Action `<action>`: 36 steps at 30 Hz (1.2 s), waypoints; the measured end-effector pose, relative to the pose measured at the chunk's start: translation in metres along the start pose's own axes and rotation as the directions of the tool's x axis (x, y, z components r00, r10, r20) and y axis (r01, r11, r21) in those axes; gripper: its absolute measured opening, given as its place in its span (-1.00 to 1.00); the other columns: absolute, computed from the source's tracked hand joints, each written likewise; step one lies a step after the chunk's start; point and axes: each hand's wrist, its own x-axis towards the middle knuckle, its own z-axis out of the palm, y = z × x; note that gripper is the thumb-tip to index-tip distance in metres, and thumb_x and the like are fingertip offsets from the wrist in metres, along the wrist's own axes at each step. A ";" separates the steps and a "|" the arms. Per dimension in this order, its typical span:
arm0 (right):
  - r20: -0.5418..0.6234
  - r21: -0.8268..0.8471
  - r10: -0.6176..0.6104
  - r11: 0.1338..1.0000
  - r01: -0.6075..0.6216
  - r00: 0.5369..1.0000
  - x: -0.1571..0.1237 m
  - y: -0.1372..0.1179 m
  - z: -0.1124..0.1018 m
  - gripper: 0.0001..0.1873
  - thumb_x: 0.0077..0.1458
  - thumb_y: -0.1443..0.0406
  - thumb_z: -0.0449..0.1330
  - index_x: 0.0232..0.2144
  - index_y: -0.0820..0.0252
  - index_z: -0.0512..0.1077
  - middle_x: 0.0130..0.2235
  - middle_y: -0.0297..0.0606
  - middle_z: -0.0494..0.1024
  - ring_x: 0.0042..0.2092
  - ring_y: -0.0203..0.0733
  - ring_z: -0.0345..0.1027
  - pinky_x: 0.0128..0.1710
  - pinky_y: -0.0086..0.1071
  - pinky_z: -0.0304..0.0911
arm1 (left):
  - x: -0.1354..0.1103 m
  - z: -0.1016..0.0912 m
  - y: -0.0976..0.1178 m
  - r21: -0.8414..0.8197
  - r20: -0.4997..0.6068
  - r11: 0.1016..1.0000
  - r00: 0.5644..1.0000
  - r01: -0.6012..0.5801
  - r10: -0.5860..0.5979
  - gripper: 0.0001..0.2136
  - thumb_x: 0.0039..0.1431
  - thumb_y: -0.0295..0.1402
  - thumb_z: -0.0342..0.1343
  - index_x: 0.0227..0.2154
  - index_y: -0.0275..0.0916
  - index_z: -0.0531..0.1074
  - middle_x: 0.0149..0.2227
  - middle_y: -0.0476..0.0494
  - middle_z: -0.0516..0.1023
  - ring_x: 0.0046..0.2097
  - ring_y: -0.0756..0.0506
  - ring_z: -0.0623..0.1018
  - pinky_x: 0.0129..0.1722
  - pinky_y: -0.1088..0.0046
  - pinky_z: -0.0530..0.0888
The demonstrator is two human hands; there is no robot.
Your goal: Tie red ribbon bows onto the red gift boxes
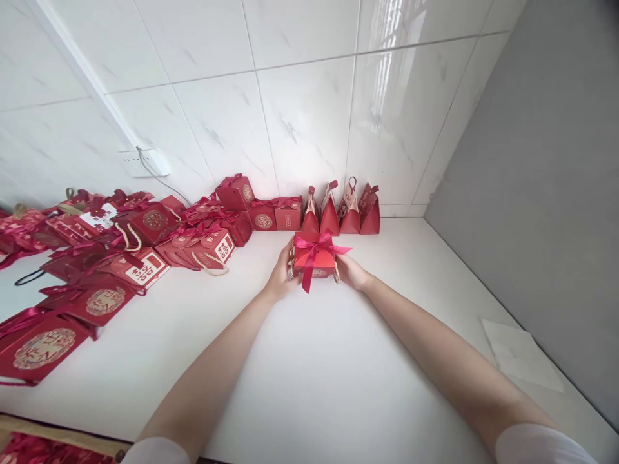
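Observation:
Both arms reach forward over the white table to a red gift box tied with a magenta ribbon bow. Braided cord handles hang at its two sides. Against the box's left side is my left hand, its fingers partly hidden behind the box. On the opposite side my right hand presses against it, fingers also largely out of sight. Just behind the box stand several red triangular boxes with loop tops, lined up by the wall.
Many red gift boxes crowd the left of the white table. A power strip with a cable is on the tiled wall. At the right lies a flat white sheet beside a grey panel. More red items show at lower left.

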 end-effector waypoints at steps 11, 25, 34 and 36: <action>0.054 0.146 -0.159 0.978 0.150 0.986 0.001 -0.005 0.003 -0.15 0.03 0.05 0.33 0.30 -0.01 0.11 0.32 -0.21 0.21 0.26 -0.01 0.19 0.29 -0.09 0.07 | 0.007 -0.005 -0.002 -0.170 -0.050 0.933 0.943 0.318 -0.330 -0.34 0.18 0.10 0.03 0.22 -0.21 0.28 0.19 -0.25 0.43 0.27 -0.34 0.33 0.25 0.06 0.26; 0.086 0.189 -0.160 0.972 0.141 0.983 0.001 -0.001 0.000 -0.22 0.05 0.14 0.35 0.27 0.02 0.16 0.32 -0.19 0.23 0.22 -0.05 0.25 0.27 -0.14 0.10 | 0.014 -0.009 0.001 -0.361 0.031 0.902 0.969 0.238 -0.244 -0.37 0.21 0.03 0.03 0.25 -0.22 0.25 0.23 -0.21 0.39 0.27 -0.31 0.31 0.23 0.15 0.28; 0.130 0.353 -0.020 0.935 -0.028 0.991 0.000 0.005 -0.008 -0.41 0.11 0.15 0.28 0.17 0.10 0.32 0.18 -0.15 0.42 0.11 -0.06 0.37 0.16 -0.12 0.25 | 0.011 -0.015 -0.015 0.087 -0.108 0.992 0.991 0.091 -0.081 -0.30 0.17 0.14 -0.05 0.19 -0.31 0.20 0.07 -0.31 0.47 0.01 -0.26 0.49 -0.02 0.22 0.41; 0.131 0.377 -0.017 0.925 -0.035 0.991 0.002 0.007 -0.008 -0.43 0.11 0.17 0.28 0.16 0.09 0.32 0.18 -0.16 0.41 0.09 -0.08 0.38 0.15 -0.11 0.27 | 0.011 -0.015 -0.015 0.125 -0.123 0.984 0.986 0.129 -0.114 -0.30 0.17 0.15 -0.08 0.17 -0.32 0.22 -0.02 -0.29 0.51 -0.07 -0.24 0.51 -0.10 0.25 0.43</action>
